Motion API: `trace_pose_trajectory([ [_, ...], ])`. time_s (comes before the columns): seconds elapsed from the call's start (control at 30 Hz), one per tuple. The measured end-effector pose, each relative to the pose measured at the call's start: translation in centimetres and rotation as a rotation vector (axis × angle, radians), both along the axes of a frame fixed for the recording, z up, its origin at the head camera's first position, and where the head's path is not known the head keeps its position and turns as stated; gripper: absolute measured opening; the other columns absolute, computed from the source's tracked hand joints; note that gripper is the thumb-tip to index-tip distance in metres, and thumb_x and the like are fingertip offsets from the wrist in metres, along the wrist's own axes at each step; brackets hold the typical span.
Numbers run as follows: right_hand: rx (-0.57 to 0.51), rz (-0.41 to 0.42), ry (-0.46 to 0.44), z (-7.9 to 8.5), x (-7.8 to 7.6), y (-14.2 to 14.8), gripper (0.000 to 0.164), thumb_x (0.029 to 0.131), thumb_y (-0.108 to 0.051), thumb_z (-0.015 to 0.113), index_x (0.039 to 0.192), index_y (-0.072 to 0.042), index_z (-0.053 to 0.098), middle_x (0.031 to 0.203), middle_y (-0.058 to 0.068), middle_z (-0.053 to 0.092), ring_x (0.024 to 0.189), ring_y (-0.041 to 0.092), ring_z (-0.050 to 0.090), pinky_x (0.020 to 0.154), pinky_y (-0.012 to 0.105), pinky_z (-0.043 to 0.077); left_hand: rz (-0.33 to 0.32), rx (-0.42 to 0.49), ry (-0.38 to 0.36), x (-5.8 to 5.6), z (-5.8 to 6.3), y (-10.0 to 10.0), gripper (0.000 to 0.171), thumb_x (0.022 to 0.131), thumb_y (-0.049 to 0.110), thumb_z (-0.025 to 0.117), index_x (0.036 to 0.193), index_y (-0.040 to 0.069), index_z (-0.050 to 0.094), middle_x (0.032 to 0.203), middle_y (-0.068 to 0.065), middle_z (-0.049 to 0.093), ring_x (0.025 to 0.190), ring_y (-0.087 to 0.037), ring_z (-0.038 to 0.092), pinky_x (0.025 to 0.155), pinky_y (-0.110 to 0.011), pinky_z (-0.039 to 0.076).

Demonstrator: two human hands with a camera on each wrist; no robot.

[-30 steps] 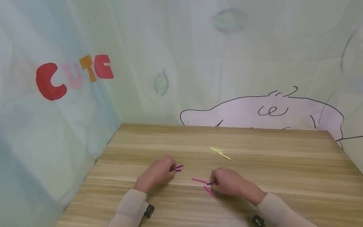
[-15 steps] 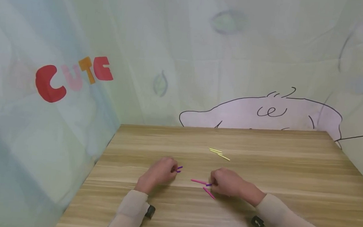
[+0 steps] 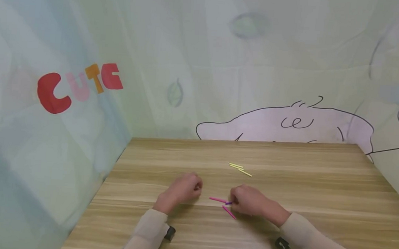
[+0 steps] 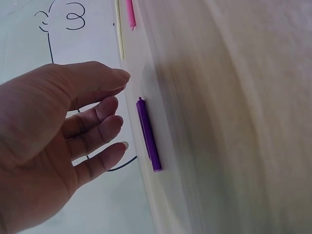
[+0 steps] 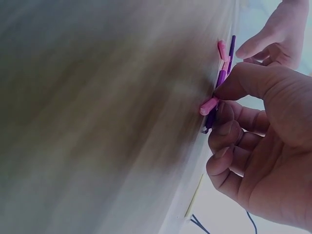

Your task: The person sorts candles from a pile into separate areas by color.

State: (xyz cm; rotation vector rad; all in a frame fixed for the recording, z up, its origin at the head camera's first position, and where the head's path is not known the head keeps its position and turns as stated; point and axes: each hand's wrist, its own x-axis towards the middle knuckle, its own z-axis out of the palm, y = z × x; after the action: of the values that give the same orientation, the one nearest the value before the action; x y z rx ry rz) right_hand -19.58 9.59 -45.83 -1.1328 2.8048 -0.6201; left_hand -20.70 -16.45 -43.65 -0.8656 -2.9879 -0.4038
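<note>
My left hand [image 3: 181, 190] hovers low over the table's left middle with fingers loosely curved. In the left wrist view, a purple stick [image 4: 148, 135] with a small nub at one end lies beyond the fingertips, apart from them; the hand hides it in the head view. My right hand [image 3: 251, 200] pinches another purple stick [image 5: 210, 121] between thumb and forefinger, its end [image 3: 228, 203] poking out leftward. One pink stick [image 3: 217, 199] overlaps that end; a second pink stick [image 3: 229, 212] lies slanted just in front of it.
Behind the hands lie several yellow sticks [image 3: 236, 166] on the wooden table [image 3: 169, 153]. A printed cloth backdrop [image 3: 190, 62] stands along the table's back and left sides. Small black devices [image 3: 282, 244] sit at the wrists.
My left hand has shifted slightly right and its fingers have loosened; the purple sticks beside it have gone out of sight behind it in the head view. My right hand stays nearly still.
</note>
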Motion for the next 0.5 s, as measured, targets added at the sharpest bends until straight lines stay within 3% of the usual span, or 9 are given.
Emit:
trace_pose_trajectory([
  [0.2, 0.002, 0.000, -0.001, 0.0, 0.0, 0.0, 0.006, 0.078, -0.011, 0.073, 0.078, -0.010, 0.067, 0.066, -0.010, 0.053, 0.058, 0.005, 0.046, 0.053, 0.025, 0.042, -0.046, 0.001, 0.024, -0.1, -0.3, 0.2, 0.005, 0.083, 0.005, 0.068, 0.082, 0.007, 0.072, 0.080, -0.001, 0.062, 0.076, -0.015, 0.058, 0.069, -0.031, 0.051],
  [0.5, 0.002, 0.005, 0.001, 0.1, 0.0, -0.1, 0.005, 0.077, -0.011, 0.073, 0.078, -0.010, 0.067, 0.065, -0.011, 0.053, 0.058, 0.005, 0.045, 0.052, 0.025, 0.041, -0.036, -0.004, -0.039, 0.2, 0.2, 1.1, 0.013, 0.085, 0.006, 0.067, 0.095, 0.006, 0.074, 0.092, -0.005, 0.069, 0.088, -0.020, 0.064, 0.078, -0.035, 0.054],
])
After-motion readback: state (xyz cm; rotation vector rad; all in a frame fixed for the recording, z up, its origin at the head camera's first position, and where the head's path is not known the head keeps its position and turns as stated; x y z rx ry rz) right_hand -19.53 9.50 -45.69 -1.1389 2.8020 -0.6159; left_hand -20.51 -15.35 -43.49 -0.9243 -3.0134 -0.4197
